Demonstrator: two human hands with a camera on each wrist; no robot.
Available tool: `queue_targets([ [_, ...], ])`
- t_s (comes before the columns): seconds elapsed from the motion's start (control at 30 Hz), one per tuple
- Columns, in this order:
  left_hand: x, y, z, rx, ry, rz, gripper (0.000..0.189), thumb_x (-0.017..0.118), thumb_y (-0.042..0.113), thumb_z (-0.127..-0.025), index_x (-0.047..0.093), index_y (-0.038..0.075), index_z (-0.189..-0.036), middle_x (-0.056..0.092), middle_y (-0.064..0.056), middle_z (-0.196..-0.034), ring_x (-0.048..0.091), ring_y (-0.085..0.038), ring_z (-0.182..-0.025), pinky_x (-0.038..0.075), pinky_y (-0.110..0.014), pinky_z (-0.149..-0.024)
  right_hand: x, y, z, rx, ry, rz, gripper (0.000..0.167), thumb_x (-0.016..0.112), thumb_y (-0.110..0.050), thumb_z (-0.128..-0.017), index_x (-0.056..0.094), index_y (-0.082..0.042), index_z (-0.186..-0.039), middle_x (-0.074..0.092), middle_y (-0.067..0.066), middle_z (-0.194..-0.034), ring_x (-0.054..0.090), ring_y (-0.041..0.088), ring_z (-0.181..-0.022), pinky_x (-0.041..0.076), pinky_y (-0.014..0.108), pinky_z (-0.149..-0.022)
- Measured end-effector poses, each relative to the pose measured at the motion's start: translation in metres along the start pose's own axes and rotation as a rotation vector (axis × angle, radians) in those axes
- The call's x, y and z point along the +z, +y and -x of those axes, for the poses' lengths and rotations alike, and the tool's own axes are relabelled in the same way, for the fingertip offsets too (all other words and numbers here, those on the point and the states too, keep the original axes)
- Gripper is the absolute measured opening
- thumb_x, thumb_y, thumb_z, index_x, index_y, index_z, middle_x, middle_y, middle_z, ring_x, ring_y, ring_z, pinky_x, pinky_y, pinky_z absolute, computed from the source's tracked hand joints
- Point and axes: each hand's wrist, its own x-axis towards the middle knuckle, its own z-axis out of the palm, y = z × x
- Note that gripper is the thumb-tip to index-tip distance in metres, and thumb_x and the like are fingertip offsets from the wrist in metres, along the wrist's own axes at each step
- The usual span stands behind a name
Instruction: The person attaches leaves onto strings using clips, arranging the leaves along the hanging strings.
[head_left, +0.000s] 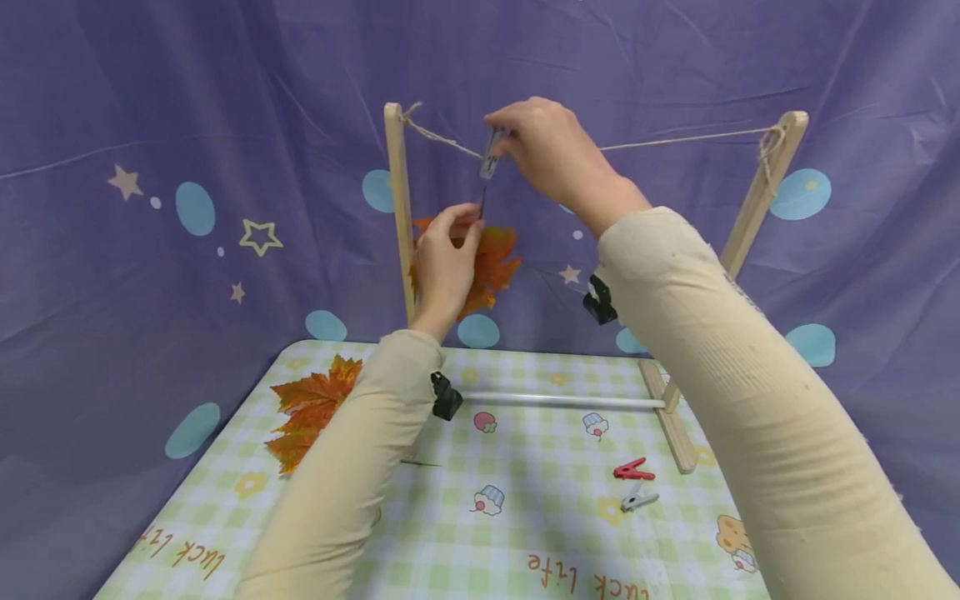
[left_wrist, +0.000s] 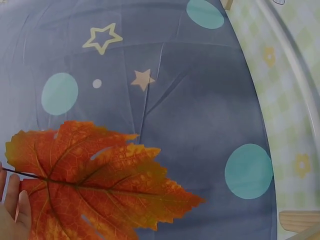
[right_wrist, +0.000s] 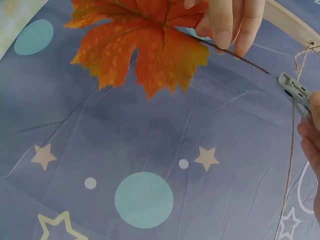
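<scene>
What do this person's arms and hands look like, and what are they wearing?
The left sleeve and right sleeve are long and cream-coloured, ending around the wrists. The right one carries small dark marks, too small to read. The left hand and right hand have no gloves. A small black object shows beside each sleeve; what it is, I cannot tell.

The leaf (left_wrist: 100, 182) is orange; peg (right_wrist: 297, 91) grey; tablecloth (head_left: 543, 467) green-checked.
</scene>
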Motion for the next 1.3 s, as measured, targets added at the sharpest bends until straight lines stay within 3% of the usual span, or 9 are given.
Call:
queue_targets([
  [0.23, -0.004, 0.004, 0.008, 0.0, -0.028, 0.06, 0.026, 0.067, 0.021, -0.097, 0.07, 0.011, -0.121, 0.07, 0.0, -0.109, 0.065, -0.013, -0.093, 0.049, -0.028, -0.081, 0.003, -0.001, 0.007, 0.061, 0.094, -0.015, 0.042, 0.061, -0.021, -0.099, 0.058, -0.008, -0.139, 0.061, 0.009, -0.134, 0.06, 0.025, -0.115, 0.045, 0.033, -0.1],
  [0.37, -0.004, 0.006, 0.015, 0.015, -0.043, 0.09, 0.025, 0.067, 0.02, -0.097, 0.07, 0.01, -0.119, 0.07, -0.001, -0.107, 0.065, -0.014, -0.091, 0.05, -0.029, -0.079, 0.009, 0.003, 0.019, 0.056, 0.23, -0.054, 0.039, 0.062, -0.02, -0.098, 0.061, -0.007, -0.135, 0.064, 0.01, -0.129, 0.061, 0.025, -0.111, 0.045, 0.032, -0.098],
  [0.53, -0.002, 0.014, 0.029, 0.056, -0.082, 0.11, 0.024, 0.067, 0.021, -0.097, 0.071, 0.01, -0.118, 0.07, 0.0, -0.107, 0.064, -0.012, -0.09, 0.05, -0.029, -0.078, 0.018, 0.011, 0.037, -0.018, 0.418, -0.145, 0.031, 0.067, -0.014, -0.095, 0.069, -0.002, -0.124, 0.07, 0.012, -0.115, 0.066, 0.025, -0.101, 0.05, 0.033, -0.092],
  [0.7, -0.003, 0.022, 0.043, 0.103, -0.134, 0.115, 0.026, 0.066, 0.023, -0.097, 0.07, 0.009, -0.119, 0.07, 0.001, -0.109, 0.064, -0.011, -0.092, 0.051, -0.03, -0.076, 0.027, 0.014, 0.058, -0.111, 0.527, -0.19, 0.028, 0.071, -0.009, -0.092, 0.071, 0.003, -0.116, 0.072, 0.014, -0.106, 0.067, 0.027, -0.092, 0.052, 0.036, -0.084],
  [0.9, -0.01, 0.027, 0.055, 0.181, -0.168, 0.089, 0.026, 0.067, 0.024, -0.097, 0.07, 0.009, -0.117, 0.069, 0.0, -0.109, 0.064, -0.01, -0.093, 0.053, -0.032, -0.074, 0.032, 0.018, 0.087, -0.125, 0.573, -0.205, 0.027, 0.075, -0.005, -0.088, 0.072, 0.004, -0.114, 0.073, 0.013, -0.106, 0.067, 0.025, -0.09, 0.053, 0.036, -0.081],
  [1.3, -0.049, 0.021, 0.074, 0.21, -0.204, 0.022, 0.019, 0.069, 0.021, -0.095, 0.073, 0.014, -0.113, 0.07, 0.005, -0.106, 0.061, -0.009, -0.092, 0.051, -0.034, -0.076, 0.039, 0.027, 0.14, -0.068, 0.594, -0.24, 0.025, 0.075, -0.003, -0.087, 0.072, 0.004, -0.111, 0.073, 0.014, -0.1, 0.068, 0.024, -0.084, 0.051, 0.025, -0.079],
])
